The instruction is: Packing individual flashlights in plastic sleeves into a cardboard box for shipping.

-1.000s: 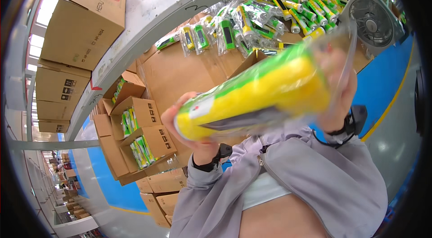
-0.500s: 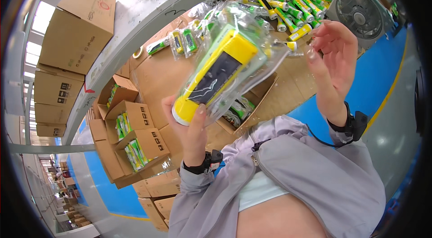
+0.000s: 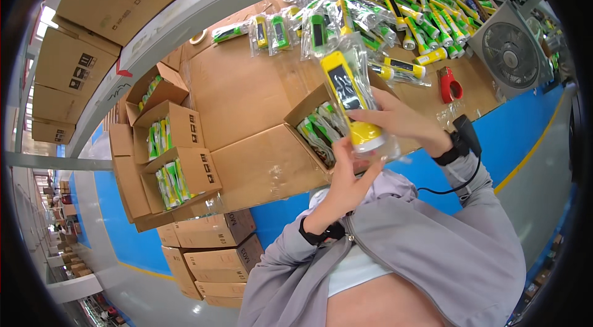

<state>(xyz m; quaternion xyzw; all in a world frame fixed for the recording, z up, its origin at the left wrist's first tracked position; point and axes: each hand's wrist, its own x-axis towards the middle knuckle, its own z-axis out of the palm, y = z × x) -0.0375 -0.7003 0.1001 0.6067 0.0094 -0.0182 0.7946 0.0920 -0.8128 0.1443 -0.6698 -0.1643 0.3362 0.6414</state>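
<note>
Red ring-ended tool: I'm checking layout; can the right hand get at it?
Probably yes, once free: the right hand holds the plastic-bagged yellow flashlight; nothing visible blocks its way to the tool.

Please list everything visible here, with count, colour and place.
Held flashlight: one, yellow, bagged, centre
Bagged flashlights: many, yellow or green, table's far side
Loose flashlights: many, yellow and green, far right
Open cartons: four, brown, table's left end and centre
Other cartons: several, brown, upper left and lower left
Tape dispenser: one, red, table's right
Tape roll: one, tan, far left
Fan: one, grey, right
Table: one, brown, centre
Shelf frame: one, grey, top
Floor: one, blue and grey, below
Left hand: one, bare, flashlight's lower end
Right hand: one, bare, flashlight's side
</note>
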